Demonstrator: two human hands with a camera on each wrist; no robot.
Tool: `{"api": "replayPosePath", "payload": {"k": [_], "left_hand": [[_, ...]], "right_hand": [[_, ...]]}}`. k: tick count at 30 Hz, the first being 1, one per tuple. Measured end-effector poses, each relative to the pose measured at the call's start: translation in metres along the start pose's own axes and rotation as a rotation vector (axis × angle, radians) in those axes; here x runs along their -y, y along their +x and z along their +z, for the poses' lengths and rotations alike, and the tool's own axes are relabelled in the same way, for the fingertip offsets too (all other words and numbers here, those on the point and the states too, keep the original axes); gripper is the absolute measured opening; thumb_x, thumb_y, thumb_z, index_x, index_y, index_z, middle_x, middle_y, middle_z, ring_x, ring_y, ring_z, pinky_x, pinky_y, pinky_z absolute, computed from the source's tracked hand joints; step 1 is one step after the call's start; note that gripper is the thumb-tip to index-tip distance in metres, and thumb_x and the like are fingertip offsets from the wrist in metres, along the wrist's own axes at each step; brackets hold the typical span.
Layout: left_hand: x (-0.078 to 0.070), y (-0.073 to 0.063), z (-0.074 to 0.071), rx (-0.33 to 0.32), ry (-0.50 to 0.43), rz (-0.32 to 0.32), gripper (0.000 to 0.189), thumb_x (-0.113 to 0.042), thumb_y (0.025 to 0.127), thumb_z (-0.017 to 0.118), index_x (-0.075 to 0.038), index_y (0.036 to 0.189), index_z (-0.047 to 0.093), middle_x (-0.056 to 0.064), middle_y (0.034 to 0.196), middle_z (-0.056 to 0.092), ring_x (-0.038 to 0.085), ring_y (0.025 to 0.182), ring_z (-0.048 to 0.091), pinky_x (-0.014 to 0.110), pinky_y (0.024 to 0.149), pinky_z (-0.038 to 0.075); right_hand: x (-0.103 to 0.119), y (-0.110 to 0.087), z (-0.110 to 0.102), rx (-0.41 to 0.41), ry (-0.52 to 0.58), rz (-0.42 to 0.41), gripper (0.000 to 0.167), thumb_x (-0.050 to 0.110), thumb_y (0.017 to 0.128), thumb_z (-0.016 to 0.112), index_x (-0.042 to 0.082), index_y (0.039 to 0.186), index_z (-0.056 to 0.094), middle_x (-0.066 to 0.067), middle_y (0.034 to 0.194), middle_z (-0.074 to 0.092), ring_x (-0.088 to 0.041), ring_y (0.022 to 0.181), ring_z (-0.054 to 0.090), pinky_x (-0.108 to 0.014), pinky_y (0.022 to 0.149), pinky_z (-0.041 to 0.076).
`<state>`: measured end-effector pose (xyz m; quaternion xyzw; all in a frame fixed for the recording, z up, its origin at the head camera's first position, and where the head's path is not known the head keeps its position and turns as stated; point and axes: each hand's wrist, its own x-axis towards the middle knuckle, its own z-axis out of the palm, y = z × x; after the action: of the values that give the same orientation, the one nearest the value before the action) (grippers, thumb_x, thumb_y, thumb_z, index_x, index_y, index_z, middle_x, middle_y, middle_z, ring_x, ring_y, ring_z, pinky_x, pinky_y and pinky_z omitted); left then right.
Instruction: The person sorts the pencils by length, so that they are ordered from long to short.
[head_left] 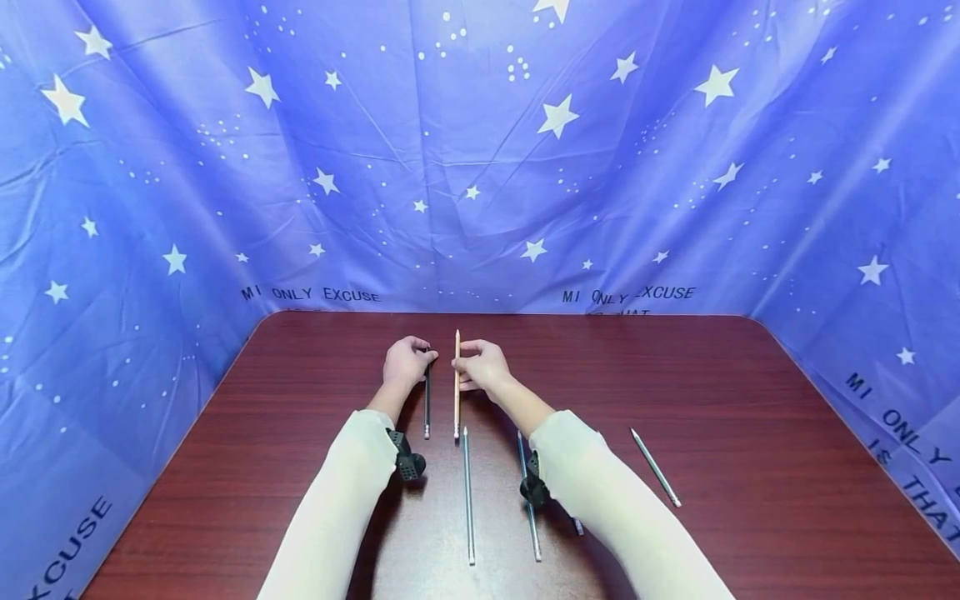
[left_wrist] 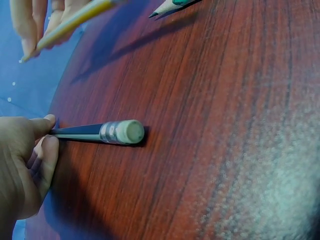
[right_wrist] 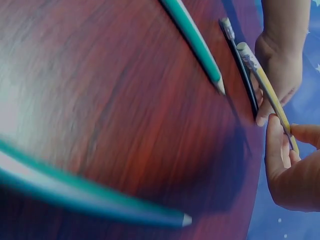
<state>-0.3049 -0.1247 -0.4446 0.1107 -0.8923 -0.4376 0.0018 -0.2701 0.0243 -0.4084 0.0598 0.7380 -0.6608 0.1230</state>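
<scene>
My left hand (head_left: 405,362) pinches a black pencil (head_left: 427,408) near its far end, thumb and finger on either side. That pencil lies along the table, its white eraser (left_wrist: 132,131) toward me. Just right of it, my right hand (head_left: 483,367) holds a yellow pencil (head_left: 457,400) between thumb and fingers, point away from me. In the left wrist view the yellow pencil (left_wrist: 80,21) is raised above the tabletop and casts a shadow. The two pencils run roughly parallel with a small gap between them.
Green pencils lie on the dark red wooden table (head_left: 337,350): one (head_left: 468,500) near the middle, another (head_left: 529,508) partly under the right wrist camera, a third (head_left: 656,467) farther right. Another pencil end (head_left: 578,527) peeks out beside the right sleeve. Blue starry cloth (head_left: 480,167) surrounds the table.
</scene>
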Motion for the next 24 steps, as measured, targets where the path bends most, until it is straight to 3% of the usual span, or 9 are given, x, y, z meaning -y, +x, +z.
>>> {"api": "replayPosePath", "payload": {"k": [11, 24], "left_hand": [[0.001, -0.001, 0.000, -0.010, 0.009, 0.027, 0.027, -0.026, 0.085, 0.068, -0.008, 0.105, 0.064, 0.009, 0.097, 0.071, 0.007, 0.048, 0.058, 0.021, 0.050, 0.054], [0.001, -0.001, -0.001, -0.018, -0.004, 0.020, 0.025, -0.023, 0.084, 0.067, -0.008, 0.104, 0.064, 0.007, 0.091, 0.071, 0.014, 0.053, 0.064, 0.026, 0.055, 0.054]], "right_hand": [[-0.006, 0.004, 0.024, -0.044, -0.056, 0.014, 0.035, 0.000, 0.083, 0.064, 0.003, 0.118, 0.059, -0.024, 0.095, 0.069, -0.010, 0.049, 0.053, -0.028, 0.054, 0.061], [-0.017, 0.017, 0.030, -0.109, -0.150, 0.025, 0.028, 0.000, 0.082, 0.066, 0.001, 0.110, 0.064, -0.014, 0.074, 0.068, -0.010, 0.045, 0.054, -0.020, 0.041, 0.054]]}}
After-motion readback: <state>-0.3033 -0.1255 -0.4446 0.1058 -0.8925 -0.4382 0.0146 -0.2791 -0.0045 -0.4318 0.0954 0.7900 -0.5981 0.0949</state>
